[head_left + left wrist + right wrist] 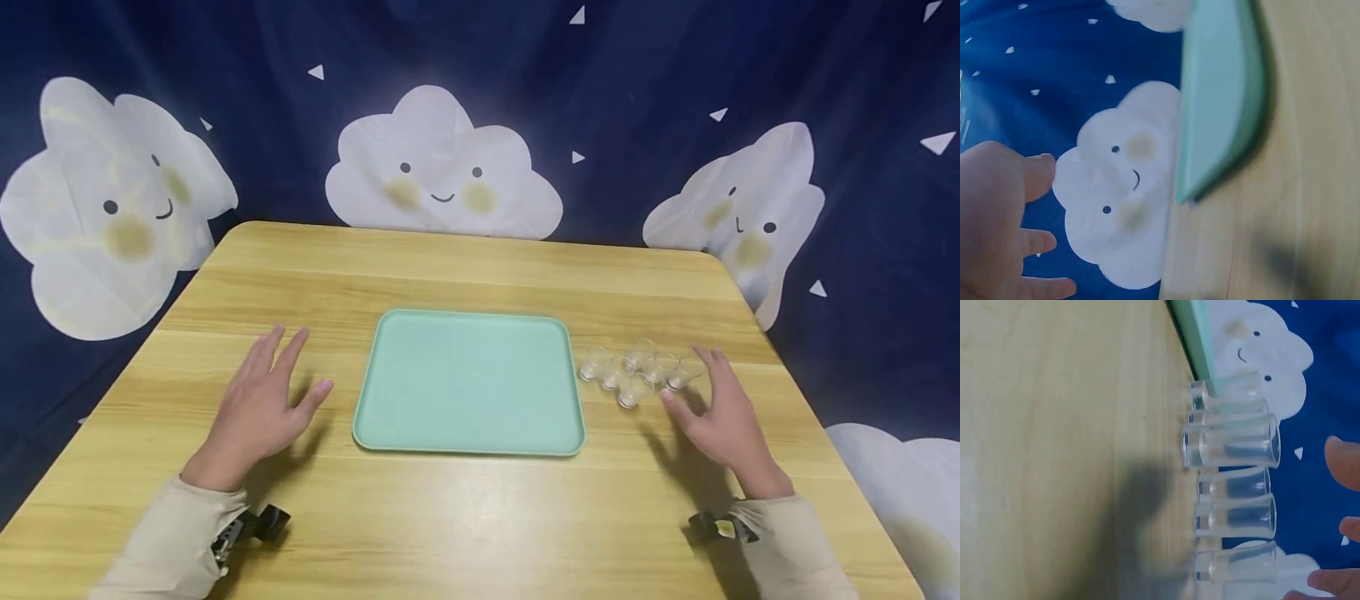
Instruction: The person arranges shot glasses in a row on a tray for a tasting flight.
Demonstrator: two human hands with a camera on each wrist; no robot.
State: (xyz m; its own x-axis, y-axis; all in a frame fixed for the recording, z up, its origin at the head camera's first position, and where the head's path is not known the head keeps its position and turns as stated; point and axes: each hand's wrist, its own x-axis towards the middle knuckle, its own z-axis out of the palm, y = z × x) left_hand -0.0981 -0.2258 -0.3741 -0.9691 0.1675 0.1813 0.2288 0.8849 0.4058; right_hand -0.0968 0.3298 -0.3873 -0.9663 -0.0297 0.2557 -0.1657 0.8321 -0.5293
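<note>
A mint-green rectangular tray (468, 383) with a low rim lies in the middle of the wooden table, bare inside. Several small clear shot glasses (632, 390) stand upright in a cluster just right of it; the right wrist view shows the glasses (1235, 444) from the side, thick-bottomed. My right hand (723, 421) hovers beside the cluster, fingers spread, thumb near the nearest glasses, holding nothing. On the other side my left hand (258, 408) is held above the table, left of the tray, with fingers spread and nothing in it. The tray's corner (1216, 106) shows in the left wrist view.
The table (480, 525) has a light wood grain and rounded far corners. Behind it hangs a dark blue curtain (600, 100) printed with white smiling clouds and small triangles. Each wrist bears a small black camera (270, 523).
</note>
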